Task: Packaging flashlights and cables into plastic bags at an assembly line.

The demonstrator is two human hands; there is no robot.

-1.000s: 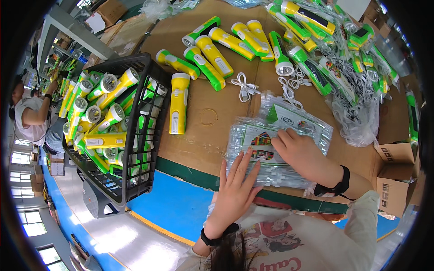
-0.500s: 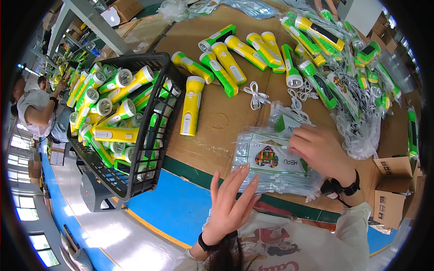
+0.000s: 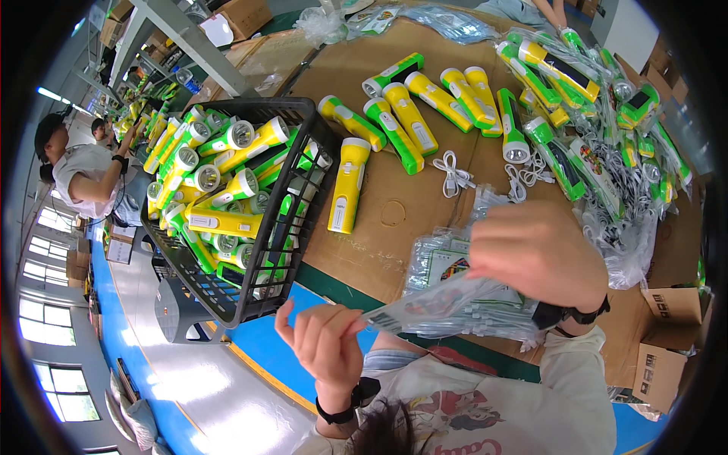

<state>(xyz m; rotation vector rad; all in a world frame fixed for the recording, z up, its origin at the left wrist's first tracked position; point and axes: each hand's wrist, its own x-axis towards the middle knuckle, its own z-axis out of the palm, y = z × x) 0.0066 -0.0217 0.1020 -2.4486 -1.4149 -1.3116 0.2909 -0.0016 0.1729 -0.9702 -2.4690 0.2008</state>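
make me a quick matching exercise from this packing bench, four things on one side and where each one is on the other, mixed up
Things:
1. clear plastic bag
2. black wire basket
3. lone yellow flashlight
4. white coiled cables

Places:
A. lying flat on the cardboard just right of the basket
B. held between the left hand and the right hand
C. at the left end of the bench, full of yellow and green flashlights
D. on the cardboard below the row of flashlights at the far side

Pairs: 1-B, 2-C, 3-A, 4-D
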